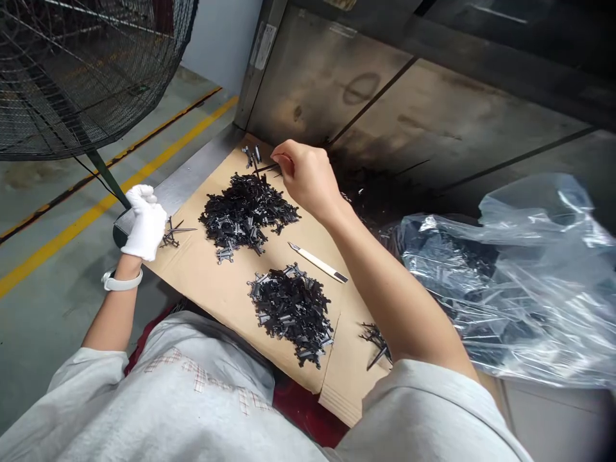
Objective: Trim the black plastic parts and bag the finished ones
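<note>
My right hand [308, 174], bare, is closed in a pinch at the far end of the cardboard. A thin black plastic stick [267, 169] runs out from its fingertips. Just below lies a large heap of small black plastic parts [245, 212]. My left hand [145, 221] wears a white glove, its fingers curled in over the cardboard's left edge; whatever they may hold is hidden. Beside it lie several black pointed sticks [176, 231]. A second heap of black parts [293, 311] is nearer my body. Between the heaps rests a white-handled craft knife [317, 262].
Cardboard [216, 285] covers the work surface. On the right, a clear plastic bag [520, 289] bulges beside my forearm. More black sticks [378, 343] lie under my right elbow. A stained metal panel [375, 96] stands behind, and a large fan [91, 70] is at upper left.
</note>
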Tool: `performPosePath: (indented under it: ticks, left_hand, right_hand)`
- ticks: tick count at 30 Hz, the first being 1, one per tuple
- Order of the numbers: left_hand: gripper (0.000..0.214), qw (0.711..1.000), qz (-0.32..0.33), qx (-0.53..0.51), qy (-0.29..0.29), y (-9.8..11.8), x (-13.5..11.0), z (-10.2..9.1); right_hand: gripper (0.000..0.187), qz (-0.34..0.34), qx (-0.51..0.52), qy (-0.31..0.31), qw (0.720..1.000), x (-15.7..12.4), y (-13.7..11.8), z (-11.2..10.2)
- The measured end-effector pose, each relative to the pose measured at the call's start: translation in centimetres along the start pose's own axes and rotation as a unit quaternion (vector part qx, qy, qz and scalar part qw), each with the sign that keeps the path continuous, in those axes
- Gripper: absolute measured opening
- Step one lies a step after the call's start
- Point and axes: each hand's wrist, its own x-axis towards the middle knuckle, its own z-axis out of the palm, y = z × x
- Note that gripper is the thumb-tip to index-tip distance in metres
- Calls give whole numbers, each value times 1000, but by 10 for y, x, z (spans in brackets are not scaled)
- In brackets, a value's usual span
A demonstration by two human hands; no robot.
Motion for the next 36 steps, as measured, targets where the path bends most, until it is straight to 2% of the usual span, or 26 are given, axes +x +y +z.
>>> performPosePath:
  ticks: [6,10,12,16,18,21,26,32,36]
  left_hand:
    - [65,992,48,70,-88,-3,11,-15]
    - [69,988,20,98,-118,2,10,-24]
    - [69,986,3,86,-142,6,7,-27]
    - [57,975,-9,-1,-221,10,3,-33]
    - [58,977,-8,6,-212,10,4,-34]
    - [52,987,-17,-7,-161,11,10,-28]
    - [53,978,-125,-133,-105,19,23,-12]
    - [78,967,-163,-150,-129,32,21,-6]
    - [77,949,-179,-205,-158,33,22,-3]
  right_hand:
    - [31,-7,2,-10,1000,-3,0,5]
    - [32,-15,1,-18,1000,-5,-2,9]
    - [33,-18,0,-24,1000,-7,-3,10]
    - [32,-16,0,-34,999,-9,-6,10]
    - [32,-13,-3,-38,999,-10,-7,10]
    - [33,-8,-7,-44,999,-11,-8,11]
    - [34,-9,0,-55,998,-12,-10,13]
    - [33,-11,0,-62,998,-15,-13,13]
    - [30,-20,38,-65,997,-16,-16,17]
